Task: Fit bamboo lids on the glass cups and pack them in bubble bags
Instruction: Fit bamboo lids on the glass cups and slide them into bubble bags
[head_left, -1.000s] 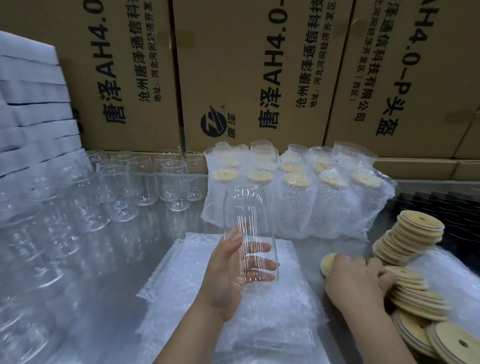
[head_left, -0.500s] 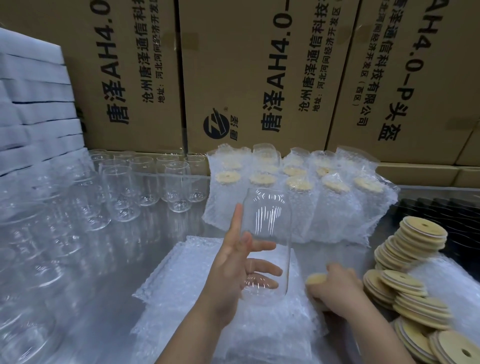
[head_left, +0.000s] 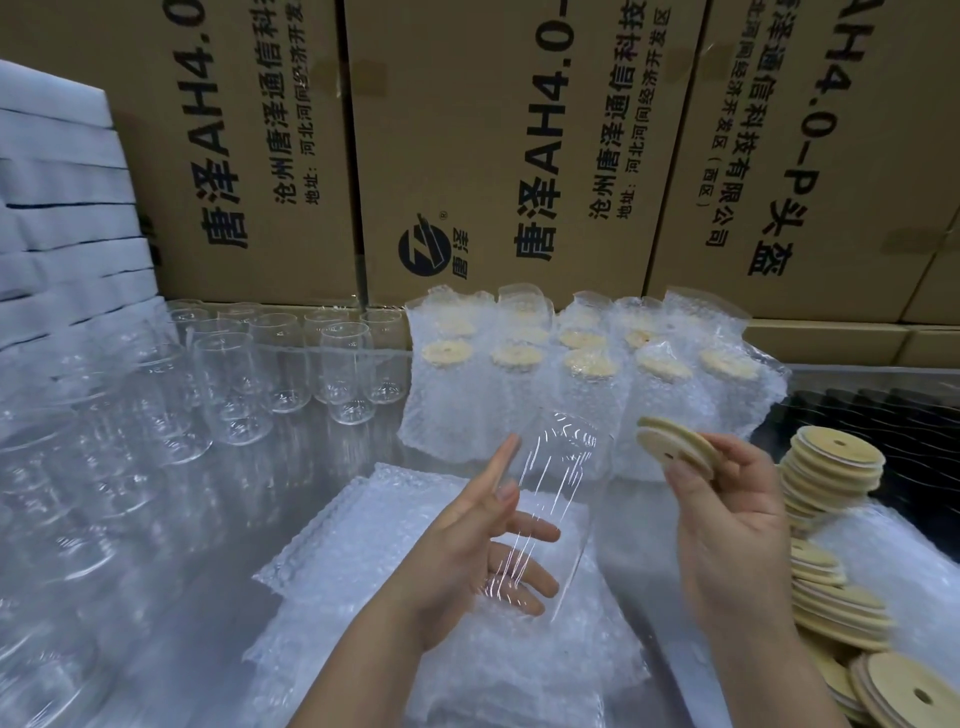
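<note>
Glass cup, lid, shiny table (cartons behind)

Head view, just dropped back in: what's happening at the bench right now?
A person is mid-way through lidding one cup. The left-hand grip holds a clear glass cup, tilted, above a stack of flat bubble bags. The right-hand grip pinches a round bamboo lid with a straw hole beside the cup's mouth; it is not on yet. Behind stand lidded cups already in bubble bags, bare glass cups to the left, piles of loose bamboo lids to the right.
</note>
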